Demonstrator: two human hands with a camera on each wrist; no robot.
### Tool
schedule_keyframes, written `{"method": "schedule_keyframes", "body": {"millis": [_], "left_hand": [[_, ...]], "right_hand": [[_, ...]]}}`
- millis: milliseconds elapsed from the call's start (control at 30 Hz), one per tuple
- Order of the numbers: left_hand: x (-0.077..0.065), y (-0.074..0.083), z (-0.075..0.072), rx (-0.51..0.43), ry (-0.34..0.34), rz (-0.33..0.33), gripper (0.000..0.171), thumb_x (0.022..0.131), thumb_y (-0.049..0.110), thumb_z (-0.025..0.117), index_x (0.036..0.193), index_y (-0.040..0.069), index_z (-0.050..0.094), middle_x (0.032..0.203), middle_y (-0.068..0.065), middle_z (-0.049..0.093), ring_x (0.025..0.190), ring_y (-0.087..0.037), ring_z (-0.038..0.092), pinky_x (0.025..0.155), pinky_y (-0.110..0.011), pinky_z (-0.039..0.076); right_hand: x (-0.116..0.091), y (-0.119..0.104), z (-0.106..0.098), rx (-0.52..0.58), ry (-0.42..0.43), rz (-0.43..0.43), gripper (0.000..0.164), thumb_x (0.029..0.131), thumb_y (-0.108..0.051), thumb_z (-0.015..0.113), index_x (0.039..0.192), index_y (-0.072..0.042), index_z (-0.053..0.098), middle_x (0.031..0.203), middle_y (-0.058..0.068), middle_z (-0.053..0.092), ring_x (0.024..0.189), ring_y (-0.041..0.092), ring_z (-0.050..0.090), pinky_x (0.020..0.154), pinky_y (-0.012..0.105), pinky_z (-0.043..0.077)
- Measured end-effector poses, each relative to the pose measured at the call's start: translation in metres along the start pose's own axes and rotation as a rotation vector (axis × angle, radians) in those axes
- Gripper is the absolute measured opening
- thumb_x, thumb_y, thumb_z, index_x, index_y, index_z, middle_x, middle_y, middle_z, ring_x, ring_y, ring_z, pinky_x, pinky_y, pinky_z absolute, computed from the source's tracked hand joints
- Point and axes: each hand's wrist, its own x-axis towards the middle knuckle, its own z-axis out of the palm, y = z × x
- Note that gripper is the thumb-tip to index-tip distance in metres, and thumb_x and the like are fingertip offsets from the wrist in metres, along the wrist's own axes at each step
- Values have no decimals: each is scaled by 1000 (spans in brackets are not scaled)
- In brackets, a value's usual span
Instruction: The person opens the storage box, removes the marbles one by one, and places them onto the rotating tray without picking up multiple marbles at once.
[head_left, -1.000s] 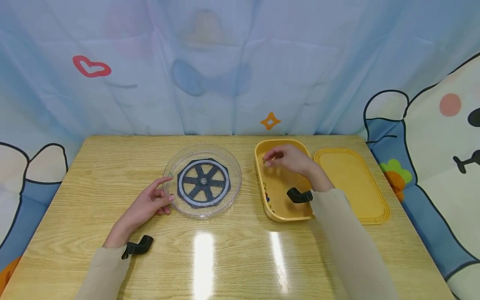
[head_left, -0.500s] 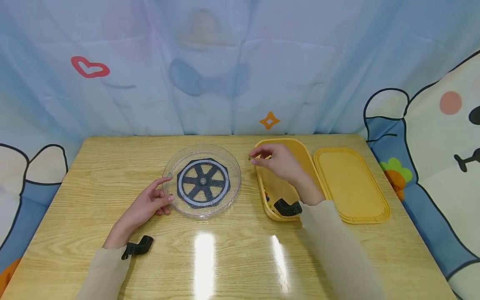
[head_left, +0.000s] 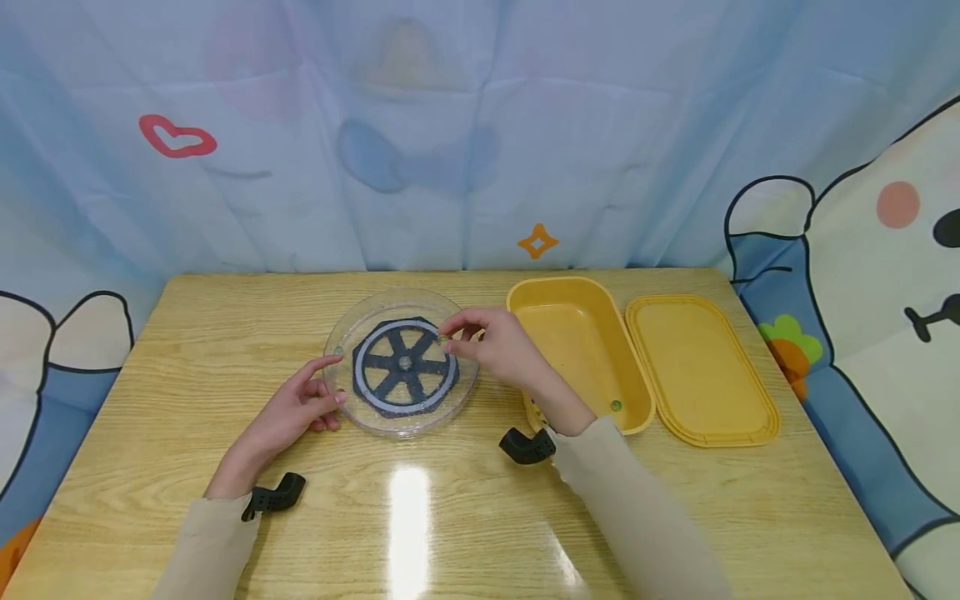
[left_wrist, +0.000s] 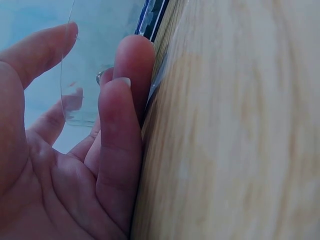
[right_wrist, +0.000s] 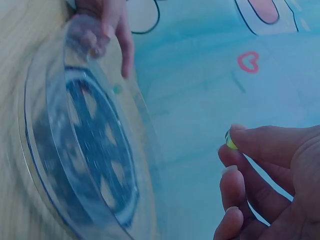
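Observation:
My right hand (head_left: 498,343) pinches a yellow-green glass marble (right_wrist: 231,141) between thumb and fingertips, over the right side of a round clear dish (head_left: 375,423). The dish has a raised wall; a dark spoked wheel shape with a pale ring (head_left: 406,364) shows at its middle. My left hand (head_left: 296,407) holds the dish's left rim, thumb and index finger over the wall, the other fingers curled low beside the table in the left wrist view. A green marble (right_wrist: 117,89) lies inside the dish near that hand.
A yellow tray (head_left: 577,358) stands right of the dish, with a green marble (head_left: 617,406) inside; the right forearm hides part of it. Its flat yellow lid (head_left: 701,367) lies beside it on the wooden table (head_left: 322,533). A printed curtain (head_left: 465,150) hangs behind.
My right hand has lifted the marble out of the yellow tray and carried it left over the dish. A green marble now shows at the tray's near right. The left hand has stayed put.

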Motion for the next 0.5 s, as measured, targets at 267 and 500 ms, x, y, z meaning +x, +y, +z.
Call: {"method": "schedule_keyframes", "body": {"millis": [267,500], "left_hand": [[0,-1,0,-30,-10,11,66,99,16,65,155,10,31,87,-16,57,71,-24,67,63,-32,55],[0,-1,0,-22,-7,6,66,99,17,66,155,11,32,88,-16,57,71,-25,67,63,-32,55]], "right_hand": [[6,-5,27,-6,-48,-45,14,90,-13,76,103,-9,75,95,-2,69,79,16,58,60,28,44],[6,-6,38,29,-110,-24,11,91,-14,76,102,-12,76,92,-2,68,78,18,58,57,28,42]]}}
